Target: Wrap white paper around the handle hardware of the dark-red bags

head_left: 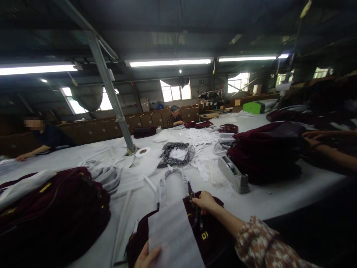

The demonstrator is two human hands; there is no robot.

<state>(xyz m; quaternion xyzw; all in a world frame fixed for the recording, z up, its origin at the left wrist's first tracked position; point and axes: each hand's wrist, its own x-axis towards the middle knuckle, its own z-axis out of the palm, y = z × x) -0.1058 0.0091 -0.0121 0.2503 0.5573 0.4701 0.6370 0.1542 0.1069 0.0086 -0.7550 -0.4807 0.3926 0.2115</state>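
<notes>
- Head view, writing: a yellow mark (pixel 205 235) on the near maroon item (pixel 214 219) shows two characters, not surely legible; yellow marks on the left maroon pile (pixel 69 208) cannot be read.
- Right hand (pixel 205 203): forearm entering from the near right in a floral sleeve (pixel 258 238), reaching far and left; fingers closed around a slim dark tool (pixel 190 189).
- Left hand (pixel 147 256): at the near edge, thumb on top of a whitish sheet (pixel 174 232), pinching its left border; the other fingers are partly hidden.
- Maroon item: near centre of the white table (pixel 281 203), between the left pile and the tape dispenser (pixel 233 175), partly covered by the sheet; its pale looped strap (pixel 162 186) extends to the far side.
- Axes: the sheet's long axis runs near-right to far-left; the tool's tip points far, slightly left.
</notes>
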